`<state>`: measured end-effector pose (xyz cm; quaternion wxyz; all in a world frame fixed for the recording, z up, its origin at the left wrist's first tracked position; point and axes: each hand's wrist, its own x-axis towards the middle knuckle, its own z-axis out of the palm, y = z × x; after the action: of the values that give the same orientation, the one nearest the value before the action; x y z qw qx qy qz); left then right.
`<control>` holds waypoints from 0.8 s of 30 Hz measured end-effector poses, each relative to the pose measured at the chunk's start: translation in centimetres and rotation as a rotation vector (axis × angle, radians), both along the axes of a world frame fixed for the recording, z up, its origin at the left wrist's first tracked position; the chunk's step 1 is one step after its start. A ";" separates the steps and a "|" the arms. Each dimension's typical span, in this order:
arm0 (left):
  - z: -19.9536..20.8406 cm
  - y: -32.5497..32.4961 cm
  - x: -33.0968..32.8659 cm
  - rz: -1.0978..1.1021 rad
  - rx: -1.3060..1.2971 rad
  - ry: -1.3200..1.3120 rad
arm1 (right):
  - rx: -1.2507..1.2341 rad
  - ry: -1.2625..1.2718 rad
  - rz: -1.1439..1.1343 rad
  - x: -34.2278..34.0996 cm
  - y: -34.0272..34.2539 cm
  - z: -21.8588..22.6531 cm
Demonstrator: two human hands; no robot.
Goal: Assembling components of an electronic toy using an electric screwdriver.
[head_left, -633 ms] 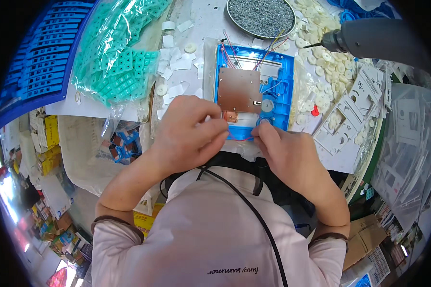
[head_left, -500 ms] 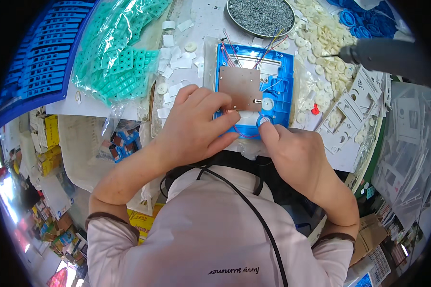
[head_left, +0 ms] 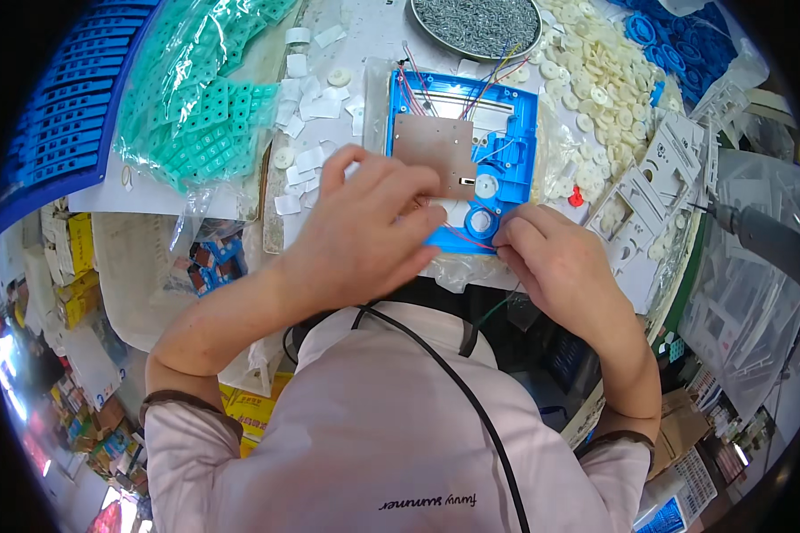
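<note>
A blue plastic housing (head_left: pixel 525 151) lies on the table before me, with a brown circuit board (head_left: pixel 436 147) over its inside. Thin wires stick out past its far edge. My left hand (head_left: pixel 364 213) is at the board's near left corner, thumb apart from the other bent fingers; motion blurs the fingertips. A red wire (head_left: pixel 460 236) runs from beside that hand along the housing's near edge. At the near right corner, my right hand (head_left: pixel 556 258) pinches this wire between thumb and forefinger. Just left of its fingertips is a round blue ring (head_left: pixel 481 223) in the housing.
A round tray of screws (head_left: pixel 478 27) stands beyond the housing. White round parts (head_left: pixel 587 80) spread to the right, with a red piece (head_left: pixel 576 195) among them. An electric screwdriver (head_left: pixel 760 238) hangs at the right. Bagged green keypads (head_left: pixel 213 133) and white paper pieces (head_left: pixel 316 107) lie left.
My right thumb has left the round ring, and the right hand has moved to the housing's near right corner, onto the red wire. The screwdriver has swung nearer and to the right.
</note>
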<state>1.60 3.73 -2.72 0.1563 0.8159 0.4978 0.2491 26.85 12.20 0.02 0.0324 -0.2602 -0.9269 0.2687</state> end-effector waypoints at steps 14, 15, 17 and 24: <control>-2.7 -1.2 2.5 -0.062 0.028 -0.078 | 0.378 -0.066 0.113 0.0 -1.7 -0.1; -2.7 -1.2 2.5 -0.061 0.028 -0.077 | 0.381 -0.127 0.120 -0.3 -1.8 0.4; -2.6 -1.2 2.4 -0.059 0.028 -0.075 | 0.408 -0.145 0.157 -1.0 -1.8 0.8; -2.6 -1.1 2.4 -0.065 0.010 -0.075 | 0.177 0.143 0.113 1.7 -0.4 -2.9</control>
<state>4.02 2.64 -5.37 0.1790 0.8226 0.4634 0.2768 28.54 11.83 -2.92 0.1059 -0.1841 -0.9555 0.2049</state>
